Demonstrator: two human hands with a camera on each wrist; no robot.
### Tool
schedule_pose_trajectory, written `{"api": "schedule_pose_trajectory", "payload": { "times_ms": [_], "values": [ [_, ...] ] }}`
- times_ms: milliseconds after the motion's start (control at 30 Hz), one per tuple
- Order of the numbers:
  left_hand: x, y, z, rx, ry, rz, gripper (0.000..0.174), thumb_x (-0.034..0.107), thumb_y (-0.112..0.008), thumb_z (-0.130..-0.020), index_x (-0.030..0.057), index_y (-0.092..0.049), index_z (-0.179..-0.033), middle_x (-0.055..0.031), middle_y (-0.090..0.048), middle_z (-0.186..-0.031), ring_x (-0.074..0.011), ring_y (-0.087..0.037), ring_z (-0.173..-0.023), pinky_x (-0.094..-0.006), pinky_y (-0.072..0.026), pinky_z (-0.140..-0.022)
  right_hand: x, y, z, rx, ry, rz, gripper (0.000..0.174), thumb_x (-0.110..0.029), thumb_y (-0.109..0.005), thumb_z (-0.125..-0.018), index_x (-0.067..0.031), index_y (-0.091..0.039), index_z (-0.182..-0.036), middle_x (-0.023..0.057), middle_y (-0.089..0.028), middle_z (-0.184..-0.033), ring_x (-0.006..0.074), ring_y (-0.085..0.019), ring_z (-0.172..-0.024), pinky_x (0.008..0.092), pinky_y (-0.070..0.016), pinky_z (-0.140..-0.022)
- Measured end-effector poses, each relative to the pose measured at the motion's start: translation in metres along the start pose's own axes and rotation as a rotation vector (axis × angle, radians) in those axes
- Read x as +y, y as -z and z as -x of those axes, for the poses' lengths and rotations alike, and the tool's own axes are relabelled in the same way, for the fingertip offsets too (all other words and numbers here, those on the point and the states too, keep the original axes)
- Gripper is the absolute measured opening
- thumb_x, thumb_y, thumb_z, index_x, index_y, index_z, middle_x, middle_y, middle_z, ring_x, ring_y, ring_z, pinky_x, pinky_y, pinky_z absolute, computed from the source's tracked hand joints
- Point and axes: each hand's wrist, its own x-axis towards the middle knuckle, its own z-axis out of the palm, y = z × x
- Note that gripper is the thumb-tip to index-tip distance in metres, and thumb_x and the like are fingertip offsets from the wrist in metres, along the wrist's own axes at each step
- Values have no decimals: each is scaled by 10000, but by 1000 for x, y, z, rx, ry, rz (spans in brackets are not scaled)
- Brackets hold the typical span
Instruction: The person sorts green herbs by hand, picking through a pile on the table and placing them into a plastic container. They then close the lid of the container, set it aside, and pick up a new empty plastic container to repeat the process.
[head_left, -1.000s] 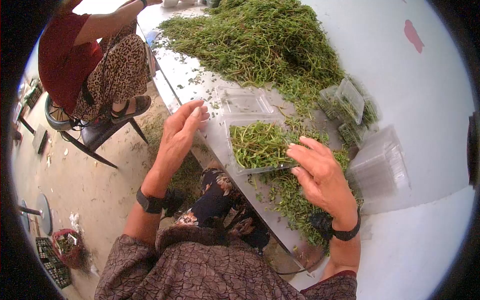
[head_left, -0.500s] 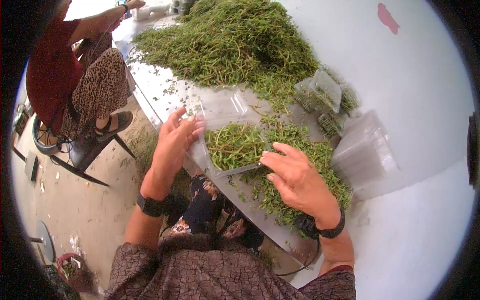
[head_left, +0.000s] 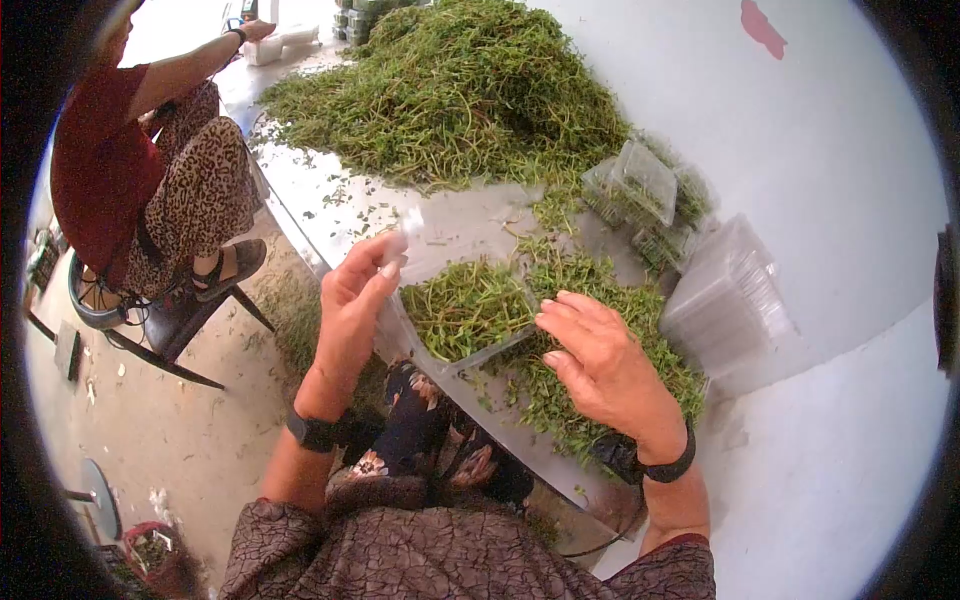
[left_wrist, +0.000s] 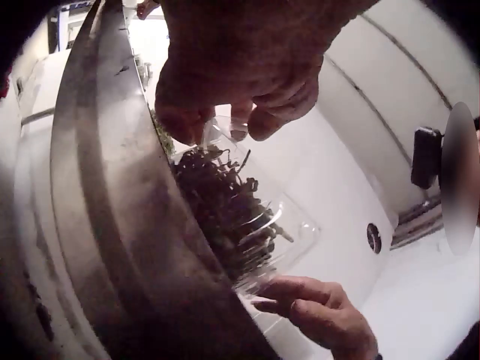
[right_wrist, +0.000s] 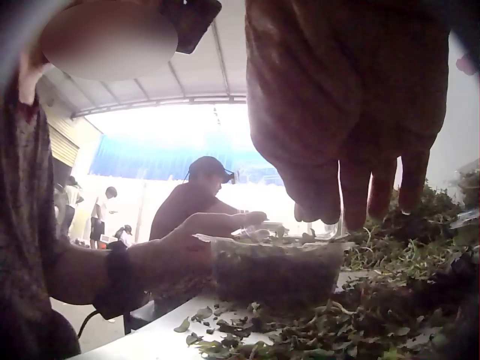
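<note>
A clear plastic clamshell box (head_left: 480, 352) filled with green leafy stems (head_left: 460, 305) sits near the table edge. Its transparent lid (head_left: 450, 225) stands on the far side, partly blurred. My left hand (head_left: 352, 300) is at the box's left corner, pinching the lid's edge between thumb and fingers. In the left wrist view, clear plastic shows right at those fingertips. My right hand (head_left: 610, 365) is at the right side of the box, fingers extended with their tips at the rim. The right wrist view shows the box wall (right_wrist: 277, 270) upright on the table.
A large heap of greens (head_left: 470, 90) covers the back of the table, with loose greens (head_left: 600, 390) around the box. Filled boxes (head_left: 640, 190) and a nested stack of clear containers (head_left: 725, 300) stand by the wall. Another person (head_left: 110, 130) sits at left.
My left hand has come from the air beside the box to the lid's corner, and the lid has shifted. My right hand stays at the box's right side. The view has turned slightly.
</note>
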Motion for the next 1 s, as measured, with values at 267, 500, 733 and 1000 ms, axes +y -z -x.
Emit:
{"api": "schedule_pose_trajectory", "payload": {
  "times_ms": [267, 500, 733, 1000],
  "values": [
    [2, 1, 24, -135, -208, -219, 433, 56, -543, -758, 22, -599, -1187, -126, -516, -1252, -234, -487, -1169, -346, -358, -1010, -6, 1, 11, -8, -24, -9, 353, -126, -610, -832, 10, -550, -1152, 201, -576, -1190, 345, -512, -1163, 427, -381, -997],
    [23, 0, 27, -202, -245, -389, 473, 32, -469, -701, 42, -626, -1147, -159, -515, -1246, -282, -495, -1171, -366, -382, -997, -21, 6, 19, -12, -84, -27, 328, -131, -612, -833, 10, -557, -1124, 216, -578, -1176, 352, -559, -1083, 426, -415, -946],
    [24, -10, 20, -45, -302, -531, 170, 82, -598, -825, 61, -693, -964, -108, -613, -1073, -180, -598, -902, -277, -466, -705, -31, -2, 14, -28, -129, -14, 244, -176, -599, -849, -12, -600, -1029, 188, -635, -987, 331, -619, -905, 421, -489, -774],
    [31, -7, 33, -4, -59, -399, 127, 16, -597, -841, 20, -680, -937, -52, -573, -1050, -87, -536, -893, -211, -424, -721, -44, -22, 10, -16, -350, -314, 244, -197, -608, -862, 3, -610, -1002, 186, -648, -801, 333, -643, -660, 408, -507, -585]
  ]
}}
